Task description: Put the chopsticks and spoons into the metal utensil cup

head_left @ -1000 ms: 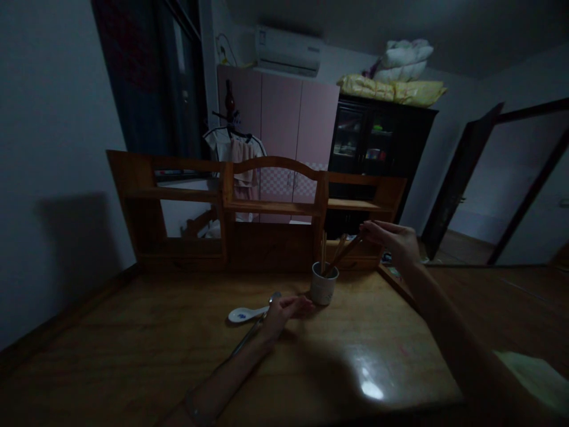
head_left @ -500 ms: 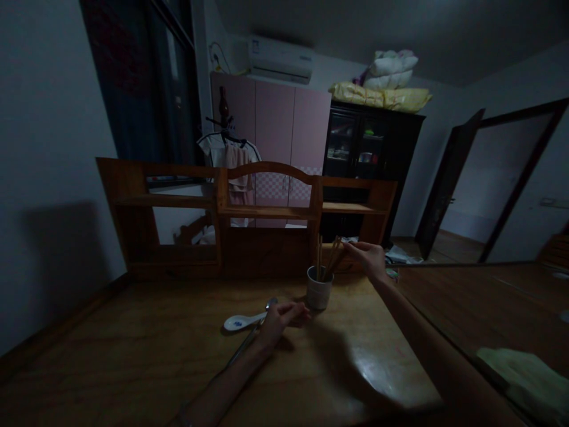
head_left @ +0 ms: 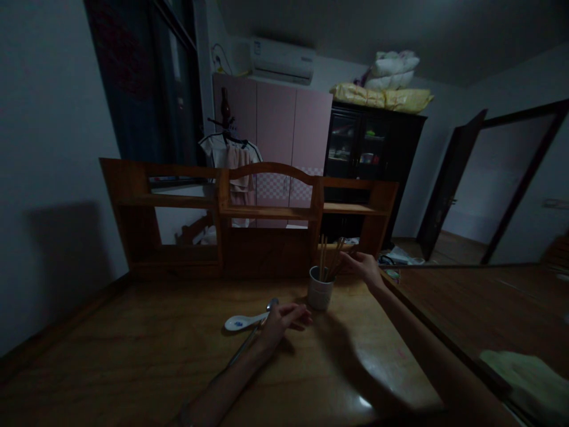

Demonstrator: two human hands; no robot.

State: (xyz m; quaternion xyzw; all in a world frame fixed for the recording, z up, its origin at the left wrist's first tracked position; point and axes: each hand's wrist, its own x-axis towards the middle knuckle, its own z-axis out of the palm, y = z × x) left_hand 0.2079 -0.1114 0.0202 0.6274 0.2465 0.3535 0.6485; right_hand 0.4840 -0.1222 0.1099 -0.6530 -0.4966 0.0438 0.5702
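A small white cup (head_left: 320, 293) stands on the wooden table (head_left: 133, 350) with several wooden chopsticks (head_left: 326, 258) upright in it. My right hand (head_left: 363, 266) is just right of the cup, its fingers at the chopstick tops; in the dim light I cannot tell whether they still pinch one. My left hand (head_left: 282, 320) rests on the table left of the cup, fingers loosely curled and apart, holding nothing. A white ceramic spoon (head_left: 242, 321) and a metal spoon (head_left: 249, 337) lie beside it.
A wooden shelf unit (head_left: 249, 213) stands along the table's far edge behind the cup. Beyond it are pink wardrobes (head_left: 275, 130), a dark cabinet (head_left: 368, 154) with bedding on top, and an open doorway (head_left: 493, 184). A pale green cloth (head_left: 524, 379) lies at lower right.
My right hand has come down and leftward, lowering the chopsticks into the cup until they stand more upright. My left hand has stayed by the spoons.
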